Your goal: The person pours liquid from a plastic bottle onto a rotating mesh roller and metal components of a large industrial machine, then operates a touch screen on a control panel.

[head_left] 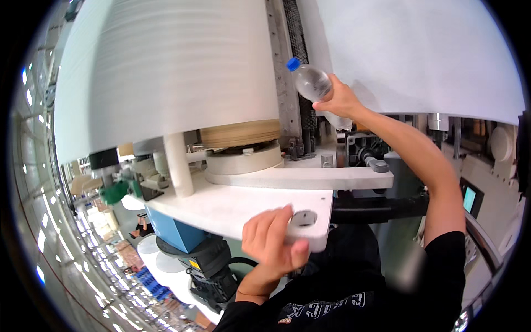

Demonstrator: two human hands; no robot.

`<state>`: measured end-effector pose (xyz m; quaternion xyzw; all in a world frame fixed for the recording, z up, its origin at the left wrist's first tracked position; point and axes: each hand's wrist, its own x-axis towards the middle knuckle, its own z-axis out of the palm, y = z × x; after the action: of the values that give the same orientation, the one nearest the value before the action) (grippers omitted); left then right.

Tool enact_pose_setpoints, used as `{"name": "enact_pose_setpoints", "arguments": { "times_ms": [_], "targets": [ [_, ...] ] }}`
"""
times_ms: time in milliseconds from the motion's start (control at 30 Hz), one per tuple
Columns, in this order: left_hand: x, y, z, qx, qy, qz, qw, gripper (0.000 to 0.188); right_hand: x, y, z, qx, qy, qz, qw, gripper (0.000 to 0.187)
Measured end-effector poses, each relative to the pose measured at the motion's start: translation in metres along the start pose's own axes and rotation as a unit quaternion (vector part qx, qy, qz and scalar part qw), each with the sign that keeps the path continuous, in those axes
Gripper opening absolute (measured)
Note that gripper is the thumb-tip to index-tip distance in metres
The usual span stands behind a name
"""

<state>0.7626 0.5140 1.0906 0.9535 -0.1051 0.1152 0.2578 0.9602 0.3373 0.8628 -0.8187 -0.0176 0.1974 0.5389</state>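
My right hand (340,99) is wrapped round the middle of a clear plastic bottle (311,83) with a blue cap (293,64). The bottle is tilted, cap up and to the left, over the gap between two big white rolls. My left hand (269,239) grips the end of a white machine plate (249,202), beside a round hole (304,218). Its fingers are curled and its thumb lies along the plate's rounded corner. Part of the bottle is hidden behind my right fingers.
A large white roll (182,61) on a pale brown core (240,134) fills the left. Another white sheet roll (426,55) is at the right. A white arm (332,178) and black bar (381,210) cross near my body. A blue motor housing (174,229) sits below the plate.
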Motion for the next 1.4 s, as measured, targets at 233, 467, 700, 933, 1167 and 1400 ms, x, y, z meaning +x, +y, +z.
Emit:
{"name": "enact_pose_setpoints", "arguments": {
  "times_ms": [233,467,700,933,1167,1400],
  "targets": [
    [0.009,0.018,0.016,0.037,0.054,0.009,0.998,0.042,0.010,0.063,0.026,-0.071,-0.105,0.040,0.991,0.068],
    [-0.009,0.013,-0.003,0.077,0.041,0.034,0.996,0.050,0.038,0.039,0.045,-0.148,-0.209,0.073,0.964,0.054],
    [-0.009,0.014,-0.004,0.059,0.019,0.020,0.998,0.050,0.049,0.025,0.033,-0.222,-0.297,0.091,0.924,0.044],
    [-0.013,0.018,-0.010,0.069,-0.010,0.001,0.998,0.048,0.056,0.008,0.038,-0.309,-0.372,0.016,0.875,0.021],
    [-0.014,0.019,-0.015,0.047,-0.024,0.001,0.999,0.046,0.051,0.011,0.040,-0.391,-0.354,-0.034,0.849,0.025],
    [-0.014,0.020,-0.017,0.056,-0.020,-0.001,0.998,0.045,0.058,0.002,0.040,-0.371,-0.404,-0.020,0.836,0.034]
  ]
}}
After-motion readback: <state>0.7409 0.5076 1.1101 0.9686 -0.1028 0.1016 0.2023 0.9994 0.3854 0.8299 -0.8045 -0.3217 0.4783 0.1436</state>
